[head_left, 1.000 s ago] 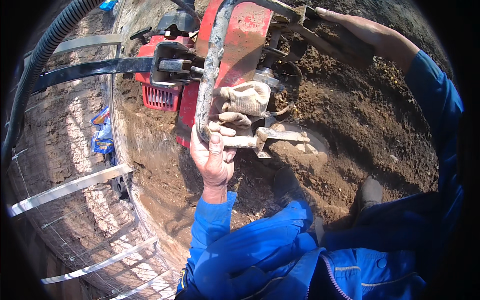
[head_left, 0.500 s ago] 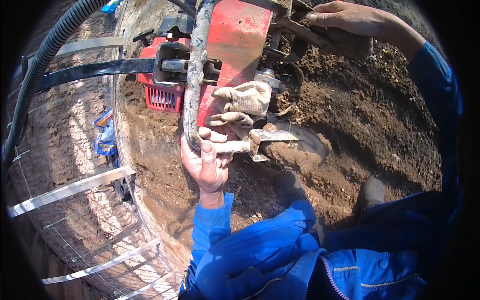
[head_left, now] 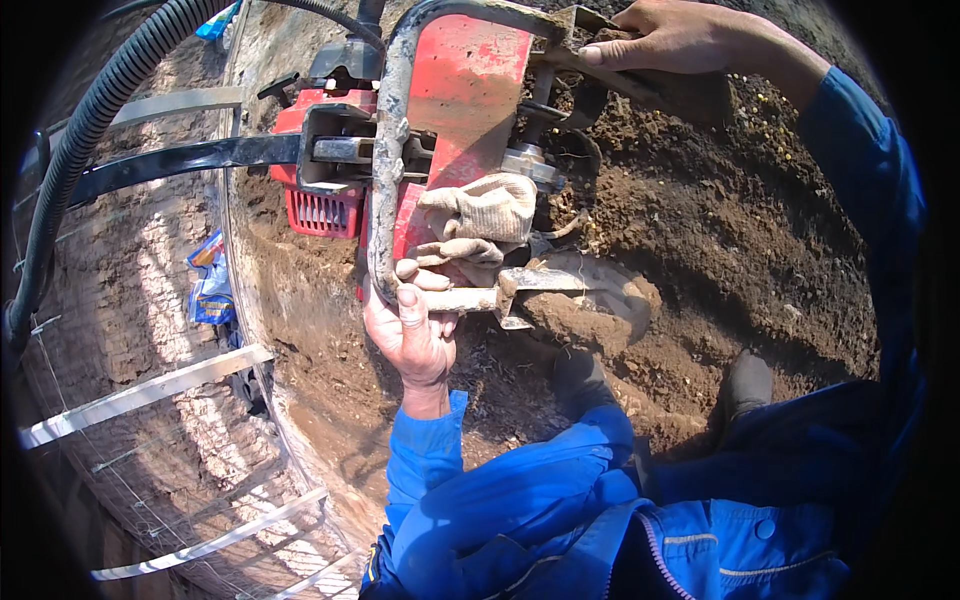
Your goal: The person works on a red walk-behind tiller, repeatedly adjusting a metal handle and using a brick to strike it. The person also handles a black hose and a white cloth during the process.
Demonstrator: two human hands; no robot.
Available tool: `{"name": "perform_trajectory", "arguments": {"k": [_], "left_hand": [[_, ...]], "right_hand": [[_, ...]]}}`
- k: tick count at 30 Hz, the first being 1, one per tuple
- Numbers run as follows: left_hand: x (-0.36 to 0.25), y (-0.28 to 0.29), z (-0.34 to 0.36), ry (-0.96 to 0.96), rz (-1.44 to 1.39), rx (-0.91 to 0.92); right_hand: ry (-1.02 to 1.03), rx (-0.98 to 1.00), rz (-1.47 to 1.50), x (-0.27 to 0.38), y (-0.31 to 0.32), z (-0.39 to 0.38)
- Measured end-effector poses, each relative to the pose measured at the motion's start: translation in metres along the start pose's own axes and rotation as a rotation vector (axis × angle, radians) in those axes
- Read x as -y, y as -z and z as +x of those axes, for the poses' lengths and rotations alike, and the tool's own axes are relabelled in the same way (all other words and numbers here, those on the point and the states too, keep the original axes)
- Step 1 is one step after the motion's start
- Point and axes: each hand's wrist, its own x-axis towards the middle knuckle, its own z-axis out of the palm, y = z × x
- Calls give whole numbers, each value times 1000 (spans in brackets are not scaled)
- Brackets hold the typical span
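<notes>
Left hand (head_left: 412, 335) clamps bent tube (head_left: 386, 170) along left edge of red housing (head_left: 465, 90); right hand (head_left: 688, 38) on metal arm (head_left: 618, 82) right of housing, closure unclear. Gloves (head_left: 490, 208) against housing could slip if you tilt tube.

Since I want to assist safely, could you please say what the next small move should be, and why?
Perhaps the right hand should lift the pale gloves away while the left hand grips the metal frame: they lie against the red panel, close to the left hand, and could slip if the frame tilts.
</notes>
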Motion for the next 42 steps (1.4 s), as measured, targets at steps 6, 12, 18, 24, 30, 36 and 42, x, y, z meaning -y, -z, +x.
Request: {"name": "perform_trajectory", "arguments": {"k": [6,12,18,24,30,36,42], "left_hand": [[-2,-3,2,-3,72,-37],[4,-7,12,8,113,-151],[9,-5,13,-6,70,-168],[10,1,14,-27,89,-173],[11,4,16,-40,139,-168],[14,0,19,-96,162,-164],[17,-1,18,-61,123,-166]], "right_hand": [[18,8,-69,8,1,7],[67,-2,-237,27,2,12],[156,-64,-518,50,-15,24],[230,-159,-750,66,-36,38],[221,-202,-825,62,-38,44],[222,-231,-892,57,-34,48],[55,-107,-674,52,-36,66]]}}
